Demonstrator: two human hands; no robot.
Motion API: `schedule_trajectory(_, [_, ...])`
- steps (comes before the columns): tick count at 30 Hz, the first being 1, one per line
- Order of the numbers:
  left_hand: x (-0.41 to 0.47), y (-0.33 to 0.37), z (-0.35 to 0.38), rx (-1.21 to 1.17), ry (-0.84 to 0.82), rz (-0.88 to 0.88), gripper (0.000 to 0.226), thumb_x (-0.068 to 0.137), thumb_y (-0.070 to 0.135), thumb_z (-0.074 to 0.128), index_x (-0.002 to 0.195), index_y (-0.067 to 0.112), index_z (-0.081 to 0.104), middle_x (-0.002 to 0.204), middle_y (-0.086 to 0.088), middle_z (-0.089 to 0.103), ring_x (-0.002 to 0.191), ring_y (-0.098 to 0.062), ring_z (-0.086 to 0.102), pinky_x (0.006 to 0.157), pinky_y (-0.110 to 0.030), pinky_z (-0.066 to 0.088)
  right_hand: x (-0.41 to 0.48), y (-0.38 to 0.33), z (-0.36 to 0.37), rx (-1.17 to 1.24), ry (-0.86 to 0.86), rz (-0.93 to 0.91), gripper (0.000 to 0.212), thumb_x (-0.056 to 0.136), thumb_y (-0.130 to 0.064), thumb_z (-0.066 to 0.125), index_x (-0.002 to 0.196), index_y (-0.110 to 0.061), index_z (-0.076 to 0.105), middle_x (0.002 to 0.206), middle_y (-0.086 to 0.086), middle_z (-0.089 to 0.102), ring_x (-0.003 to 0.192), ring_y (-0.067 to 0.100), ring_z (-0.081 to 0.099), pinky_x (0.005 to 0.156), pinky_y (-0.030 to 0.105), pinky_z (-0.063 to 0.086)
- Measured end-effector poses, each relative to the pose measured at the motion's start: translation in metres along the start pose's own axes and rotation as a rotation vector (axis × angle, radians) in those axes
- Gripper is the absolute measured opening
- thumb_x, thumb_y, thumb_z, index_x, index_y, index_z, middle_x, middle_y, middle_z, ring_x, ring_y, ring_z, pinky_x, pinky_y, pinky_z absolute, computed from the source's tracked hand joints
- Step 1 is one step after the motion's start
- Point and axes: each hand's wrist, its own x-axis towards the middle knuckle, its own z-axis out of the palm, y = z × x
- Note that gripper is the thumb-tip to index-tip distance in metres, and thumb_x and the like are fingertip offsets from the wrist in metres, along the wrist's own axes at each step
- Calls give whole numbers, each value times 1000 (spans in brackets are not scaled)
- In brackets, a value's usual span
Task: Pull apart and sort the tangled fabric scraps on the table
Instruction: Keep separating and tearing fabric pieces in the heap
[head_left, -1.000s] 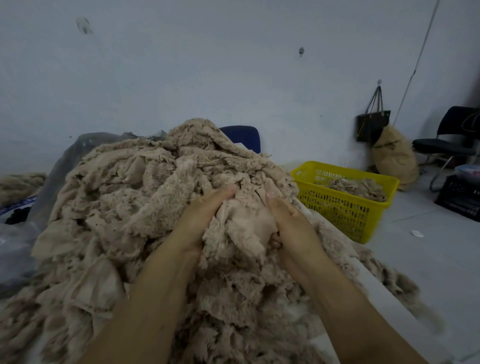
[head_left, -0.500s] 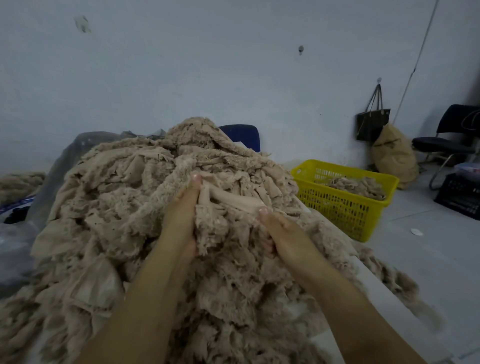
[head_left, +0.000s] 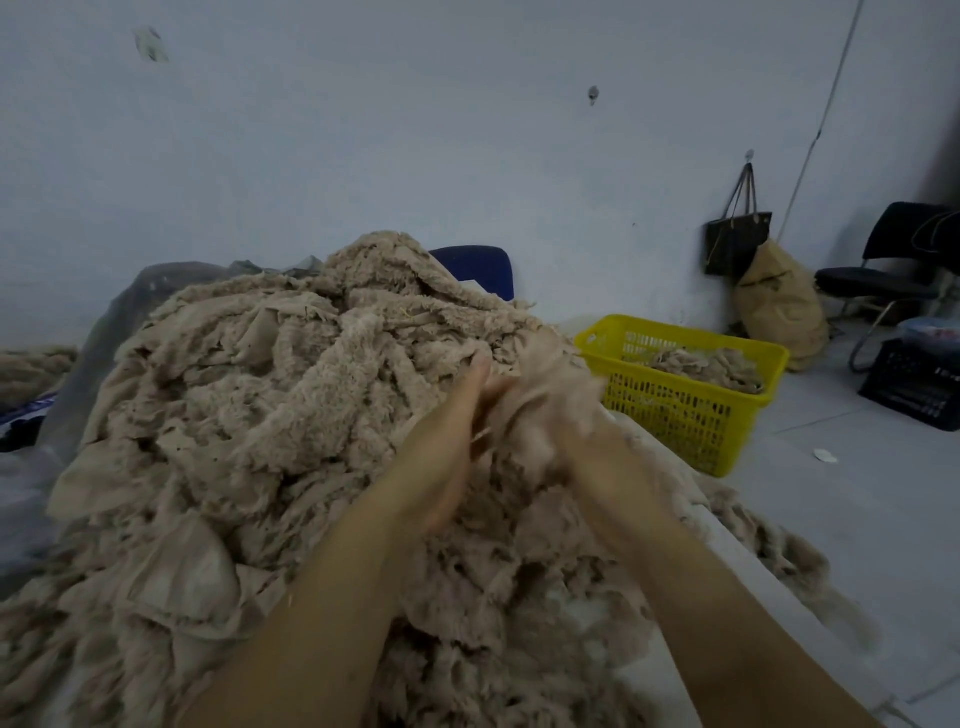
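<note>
Head view puts both hands up at the right shoulder of the heap, working one loose tuft (head_left: 545, 379) of beige scrap between them. The right grip (head_left: 587, 447) is wrapped in that tuft: its fingers are buried under the fluff and blurred, but from where I stand it looks closed round the piece and holding it clear of the heap. The left grip (head_left: 441, 441) lies against the tuft's near side with its fingers reaching upward along it. Whether it pinches the cloth or only presses on it, I cannot tell through the blur.

I would say this is the pulling-apart step, with one scrap nearly free and not yet sorted. The next move calls for a clean tug so trailing threads let go. The piece then has to be carried right to wherever its kind belongs, most likely the yellow basket (head_left: 675, 415).

Around the hands, the pile of fabric scraps (head_left: 270, 415) covers nearly the whole table (head_left: 644, 680), heaped high and spilling over the right edge. The basket stands on the floor just beside that edge, with a few sorted scraps (head_left: 711, 364) already in it. Behind the heap a blue chair back (head_left: 478, 265) shows against the wall. Farther right are a hanging black bag (head_left: 735, 244) and a tan sack (head_left: 779, 306).
</note>
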Motion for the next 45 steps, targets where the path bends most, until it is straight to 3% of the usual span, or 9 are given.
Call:
schedule_trajectory(4, [6, -12, -15, 393, 119, 19, 34, 101, 49, 46, 93, 20, 62, 98, 6, 64, 92, -12, 61, 84, -25, 46, 19, -13, -45, 683, 241, 106, 60, 89, -58, 55, 131, -15, 51, 117, 6, 60, 94, 19, 73, 81, 33, 60])
schedule_trajectory(8, [10, -44, -10, 950, -85, -35, 19, 98, 50, 52, 98, 35, 63, 91, 22, 59, 82, 9, 55, 66, -15, 40, 10, 20, -43, -532, 253, 131, 35, 93, -55, 55, 84, -21, 54, 76, -2, 62, 72, 21, 65, 61, 33, 49])
schedule_trajectory(12, [7, -71, -23, 1224, -288, -68, 32, 100, 42, 52, 95, 13, 66, 101, -2, 62, 95, -20, 60, 82, -34, 50, 0, 47, -45, -1186, -18, 166, 43, 97, -45, 51, 65, -24, 31, 65, -5, 37, 54, 8, 35, 48, 25, 26])
schedule_trajectory(18, [-1, -42, -10, 275, 45, -195, 55, 68, 86, 59, 95, 41, 77, 106, 17, 74, 99, 0, 68, 87, -21, 53, -2, 17, -1, -482, -14, -42, 25, 98, -33, 55, 74, -41, 51, 67, -30, 58, 59, -10, 54, 51, 9, 38])
schedule_trajectory(26, [9, -20, -15, -286, 210, -247, 33, 98, 33, 57, 114, 9, 73, 112, -12, 74, 102, -22, 72, 81, -33, 57, -23, 18, 29, -916, -87, -276, 38, 98, -22, 48, 135, -26, 46, 118, -7, 40, 88, 10, 43, 73, 35, 44])
schedule_trajectory(32, [2, 10, -46, -688, 242, -104, 35, 97, 23, 57, 74, 6, 76, 71, -6, 71, 59, -21, 72, 55, -34, 59, -26, 37, 0, -851, -38, -2, 26, 101, -12, 38, 76, -16, 43, 69, 4, 43, 58, 14, 34, 55, 32, 25])
schedule_trajectory(37, [-3, 13, -35, -421, 132, -126, 10, 81, 24, 69, 76, 15, 69, 57, 2, 59, 49, -12, 58, 53, -25, 54, -24, 22, 9, -743, -4, -151, 7, 100, -24, 44, 101, -26, 51, 92, -4, 54, 61, 3, 41, 55, 24, 32])
schedule_trajectory(40, [-5, 8, -25, -226, -67, -196, 30, 83, 32, 66, 58, 15, 66, 55, -1, 57, 50, -14, 54, 53, -24, 50, -13, 8, 28, -866, -137, -311, 41, 100, -32, 52, 138, -30, 35, 137, -9, 41, 93, 7, 54, 71, 27, 47])
schedule_trajectory(45, [-8, 15, -37, -289, -109, -123, 50, 88, 40, 62, 46, 16, 51, 45, 1, 46, 46, -13, 50, 56, -22, 50, 6, 13, 19, -855, -159, -216, 9, 103, -22, 42, 107, -17, 49, 81, 7, 56, 68, 23, 49, 58, 33, 32])
